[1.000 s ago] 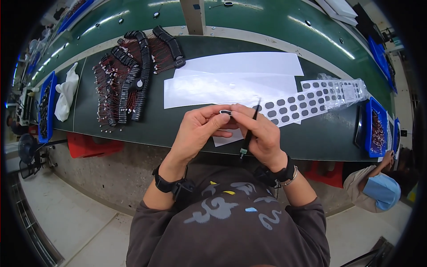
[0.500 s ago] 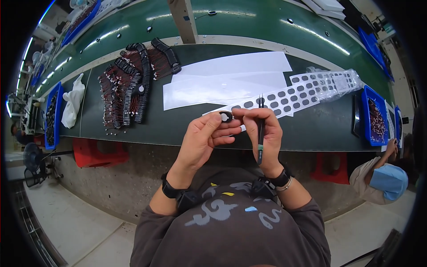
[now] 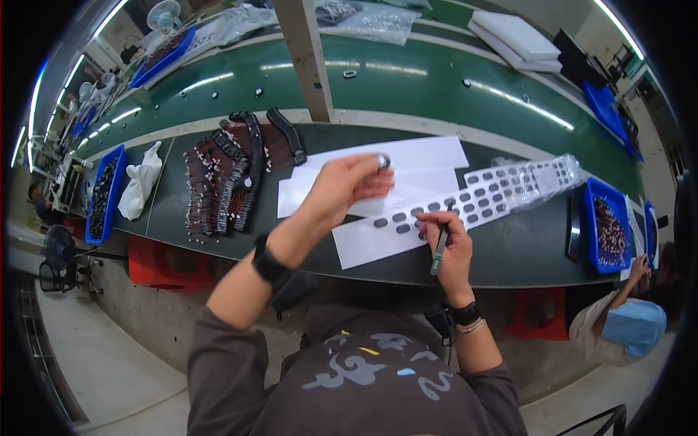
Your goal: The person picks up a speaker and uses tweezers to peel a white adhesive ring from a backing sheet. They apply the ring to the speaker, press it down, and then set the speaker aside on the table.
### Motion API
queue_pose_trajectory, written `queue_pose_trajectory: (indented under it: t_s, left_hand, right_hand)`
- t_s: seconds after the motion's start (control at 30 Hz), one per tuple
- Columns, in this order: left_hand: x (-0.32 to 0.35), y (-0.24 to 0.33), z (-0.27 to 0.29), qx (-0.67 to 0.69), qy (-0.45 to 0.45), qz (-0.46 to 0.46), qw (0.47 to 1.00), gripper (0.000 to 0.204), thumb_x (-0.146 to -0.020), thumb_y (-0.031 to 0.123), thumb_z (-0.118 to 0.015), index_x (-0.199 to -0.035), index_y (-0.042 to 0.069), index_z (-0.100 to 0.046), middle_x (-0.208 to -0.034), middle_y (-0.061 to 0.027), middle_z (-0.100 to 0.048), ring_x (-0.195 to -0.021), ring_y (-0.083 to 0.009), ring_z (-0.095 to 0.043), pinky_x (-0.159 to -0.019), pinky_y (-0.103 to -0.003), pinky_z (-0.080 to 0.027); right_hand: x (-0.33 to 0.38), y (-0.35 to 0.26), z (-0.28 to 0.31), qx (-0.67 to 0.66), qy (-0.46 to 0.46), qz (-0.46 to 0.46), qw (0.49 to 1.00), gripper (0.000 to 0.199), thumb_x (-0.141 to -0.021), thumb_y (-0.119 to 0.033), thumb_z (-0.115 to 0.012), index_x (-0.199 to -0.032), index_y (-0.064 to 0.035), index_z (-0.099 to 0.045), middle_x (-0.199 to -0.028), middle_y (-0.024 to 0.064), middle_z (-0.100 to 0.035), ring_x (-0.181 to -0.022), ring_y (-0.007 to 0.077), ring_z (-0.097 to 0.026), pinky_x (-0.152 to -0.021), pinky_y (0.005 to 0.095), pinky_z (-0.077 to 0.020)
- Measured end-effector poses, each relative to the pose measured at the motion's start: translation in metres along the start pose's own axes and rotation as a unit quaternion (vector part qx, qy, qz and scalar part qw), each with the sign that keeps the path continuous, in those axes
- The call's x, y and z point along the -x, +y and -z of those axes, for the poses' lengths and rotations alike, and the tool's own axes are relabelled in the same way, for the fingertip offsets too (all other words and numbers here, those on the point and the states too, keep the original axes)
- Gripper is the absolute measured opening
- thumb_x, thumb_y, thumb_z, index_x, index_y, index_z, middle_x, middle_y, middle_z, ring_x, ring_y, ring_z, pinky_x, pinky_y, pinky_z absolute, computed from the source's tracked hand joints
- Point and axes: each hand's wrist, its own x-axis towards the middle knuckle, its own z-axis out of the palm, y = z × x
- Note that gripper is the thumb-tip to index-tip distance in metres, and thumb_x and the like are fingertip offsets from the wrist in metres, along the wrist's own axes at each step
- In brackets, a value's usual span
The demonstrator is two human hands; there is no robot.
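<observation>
Raised over the white paper sheets (image 3: 436,154), my left hand (image 3: 336,190) pinches a small round black part (image 3: 384,161) at its fingertips. Motion blurs that hand a little. My right hand (image 3: 456,256) is closed on a pair of tweezers (image 3: 439,253), just over the near edge of a white sticker sheet (image 3: 356,245). Dark rounded stickers run along that sheet in rows. To the left on the dark bench lie rows of stacked black parts (image 3: 254,145) with thin red wires and white ends.
A blue tray (image 3: 116,207) of black parts and a crumpled white cloth (image 3: 139,182) lie at the left. Another blue tray (image 3: 627,251) with red-wired parts stands right, near a co-worker's arm (image 3: 618,291). Beyond a post (image 3: 304,62), the green belt (image 3: 414,80) carries scattered small parts.
My left hand has moved up and away from my right hand, carrying the black part toward the belt. My right hand has lowered slightly with the tweezers. The head view has shifted.
</observation>
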Motion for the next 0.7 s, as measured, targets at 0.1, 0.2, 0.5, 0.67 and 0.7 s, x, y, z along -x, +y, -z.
queue_pose_trajectory:
  t_s: [0.1, 0.2, 0.5, 0.67, 0.7]
  left_hand:
    - [-0.07, 0.022, 0.014, 0.045, 0.027, -0.09, 0.995, 0.038, -0.098, 0.019, -0.059, -0.125, -0.008, -0.053, -0.122, -0.0196, -0.062, -0.11, -0.0267, -0.064, -0.094, -0.038, -0.055]
    - [-0.102, 0.029, 0.017, 0.026, 0.085, -0.08, 0.993, 0.047, -0.097, 0.019, -0.061, -0.133, -0.009, -0.047, -0.123, -0.0181, -0.06, -0.108, -0.0254, -0.063, -0.093, -0.036, -0.055]
    - [0.074, 0.005, 0.051, -0.472, 0.203, -0.23, 0.827, 0.018, -0.092, 0.015, -0.063, -0.099, 0.001, -0.073, -0.096, -0.0125, -0.073, -0.084, -0.023, -0.07, -0.077, -0.031, -0.055]
    - [0.052, 0.02, 0.101, -0.636, 0.221, -0.264, 0.69, 0.026, -0.088, 0.011, -0.062, -0.111, 0.001, -0.068, -0.11, -0.0151, -0.069, -0.102, -0.0301, -0.065, -0.087, -0.038, -0.053]
    - [0.04, 0.02, 0.11, -0.678, 0.205, -0.296, 0.641, 0.029, -0.087, 0.01, -0.062, -0.114, 0.001, -0.066, -0.113, -0.0157, -0.067, -0.105, -0.0315, -0.064, -0.09, -0.039, -0.052]
  right_hand:
    - [0.0, 0.01, -0.003, -0.022, -0.015, -0.052, 0.998, 0.009, -0.099, -0.005, -0.056, -0.106, -0.0013, -0.06, -0.1, 0.007, -0.068, -0.082, 0.0099, -0.06, -0.076, 0.0226, -0.0487]
    - [-0.004, 0.009, -0.006, -0.058, -0.013, -0.05, 0.997, 0.008, -0.099, -0.005, -0.056, -0.105, -0.0016, -0.06, -0.1, 0.0067, -0.068, -0.082, 0.0093, -0.06, -0.076, 0.0219, -0.0482]
    - [-0.004, 0.012, 0.0, -0.027, -0.029, -0.037, 0.999, 0.007, -0.099, -0.006, -0.057, -0.104, -0.0026, -0.061, -0.098, 0.0058, -0.068, -0.08, 0.0083, -0.058, -0.074, 0.0213, -0.0472]
    - [-0.005, 0.011, 0.0, -0.007, -0.025, -0.03, 0.999, 0.007, -0.098, -0.006, -0.057, -0.104, -0.0024, -0.061, -0.096, 0.0056, -0.068, -0.079, 0.0084, -0.058, -0.074, 0.0212, -0.0474]
    - [-0.005, 0.01, -0.002, -0.007, -0.025, -0.028, 0.999, 0.007, -0.098, -0.006, -0.057, -0.104, -0.0023, -0.061, -0.096, 0.0056, -0.068, -0.079, 0.0084, -0.058, -0.073, 0.0213, -0.0474]
